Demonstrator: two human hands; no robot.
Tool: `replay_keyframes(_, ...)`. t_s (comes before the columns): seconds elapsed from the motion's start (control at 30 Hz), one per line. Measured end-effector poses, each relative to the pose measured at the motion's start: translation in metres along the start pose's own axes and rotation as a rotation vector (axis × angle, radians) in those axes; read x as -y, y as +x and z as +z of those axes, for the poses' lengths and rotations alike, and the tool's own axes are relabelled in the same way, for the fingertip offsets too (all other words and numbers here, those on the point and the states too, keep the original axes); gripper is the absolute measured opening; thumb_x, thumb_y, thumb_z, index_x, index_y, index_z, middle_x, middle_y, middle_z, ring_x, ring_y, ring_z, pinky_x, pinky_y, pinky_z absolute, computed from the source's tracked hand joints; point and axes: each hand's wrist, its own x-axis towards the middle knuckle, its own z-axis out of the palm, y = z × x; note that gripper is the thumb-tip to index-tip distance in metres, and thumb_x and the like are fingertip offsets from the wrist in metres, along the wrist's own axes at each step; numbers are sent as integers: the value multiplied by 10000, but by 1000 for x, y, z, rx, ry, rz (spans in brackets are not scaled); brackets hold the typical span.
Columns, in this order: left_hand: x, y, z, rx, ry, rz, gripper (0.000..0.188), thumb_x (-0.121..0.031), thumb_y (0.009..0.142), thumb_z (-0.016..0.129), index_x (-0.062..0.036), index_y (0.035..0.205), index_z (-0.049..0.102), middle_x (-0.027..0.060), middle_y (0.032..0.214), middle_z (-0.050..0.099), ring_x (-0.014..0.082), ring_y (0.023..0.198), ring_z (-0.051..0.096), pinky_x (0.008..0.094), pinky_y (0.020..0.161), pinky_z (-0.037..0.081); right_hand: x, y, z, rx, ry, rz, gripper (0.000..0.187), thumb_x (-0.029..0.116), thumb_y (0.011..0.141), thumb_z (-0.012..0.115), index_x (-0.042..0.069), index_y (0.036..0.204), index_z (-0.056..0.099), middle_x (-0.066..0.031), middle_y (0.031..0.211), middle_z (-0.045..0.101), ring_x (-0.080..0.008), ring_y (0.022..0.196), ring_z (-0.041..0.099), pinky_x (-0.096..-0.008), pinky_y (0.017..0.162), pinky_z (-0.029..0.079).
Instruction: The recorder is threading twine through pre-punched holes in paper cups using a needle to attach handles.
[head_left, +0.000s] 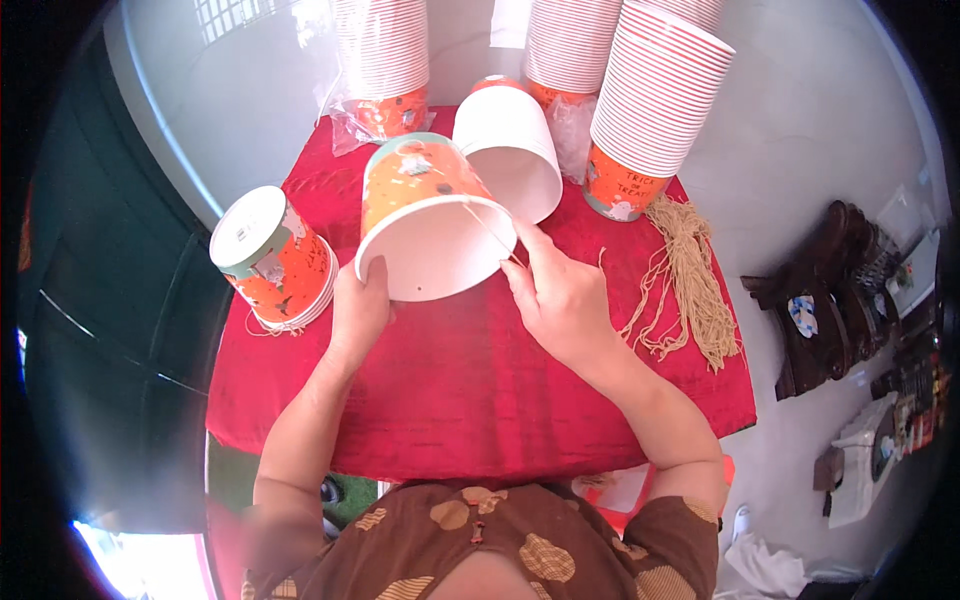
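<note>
A table (450, 400) is covered in red cloth, dull and faintly creased. At its far side, tall stacks of nested buckets (660, 105) are noted, their white rims forming close ridges; clear, crinkled plastic (573, 140) is seen around some. At the left, a short stack (268, 255) is set base up.

The bucket in hand (425, 185) is found above the middle of the table, tilted, its mouth turned toward the person. It is round and tapered, apparently of thin card, printed orange outside and smooth white inside. Its rim is gripped by the left hand (358, 308), thumb inside the mouth. Whether its base touches the white bucket (508, 165) behind cannot be told.

At the right, a bundle of cord (695, 285) is laid, tan, twisted and fibrous. A single cord (492, 231) is pinched narrowly by the right hand (565, 300) at the rim. Cord fitting is judged the step in hand; a steady rim and fine fingertip control are judged to be called for next.

A small hole (419, 289) is observed near the rim, with no cord visible in it.
</note>
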Motion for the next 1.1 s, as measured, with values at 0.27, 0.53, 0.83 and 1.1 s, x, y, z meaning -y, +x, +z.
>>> replay_keyframes(0.27, 10, -7, 0, 42, -451, -51, 277, -201, 1022, 384, 18, 1125, 520, 94, 676, 621, 131, 461, 538, 246, 376, 375, -2, -43, 17, 296, 58, 62, 69, 94, 851, 652, 47, 893, 680, -129, 770, 588, -316, 667, 629, -416, 563, 515)
replay_keyframes(0.53, 15, -15, 0, 80, -699, -78, 280, -213, 1021, 391, 1, 1173, 487, 152, 799, 650, 155, 538, 572, 232, 382, 361, -13, -62, 42, 422, 34, 83, 175, 169, 890, 588, 44, 779, 640, -184, 666, 620, -345, 617, 648, -463, 551, 521)
replay_keyframes(0.83, 8, -24, 8, 81, -820, -149, 322, -255, 1015, 438, -17, 1231, 436, 142, 860, 649, 152, 544, 546, 244, 407, 361, -45, -64, 57, 234, 358, 463, 157, 100, 912, 581, -6, 957, 687, -120, 705, 684, -175, 606, 658, -321, 561, 518)
replay_keyframes(1.1, 22, -28, 15, 194, -790, -105, 290, -282, 1010, 471, -22, 1128, 516, 118, 821, 637, 164, 537, 549, 255, 398, 372, -66, -56, 55, -10, 1039, 1008, 284, 79, 953, 547, -70, 1194, 569, -146, 1089, 635, -198, 888, 658, -309, 771, 551)
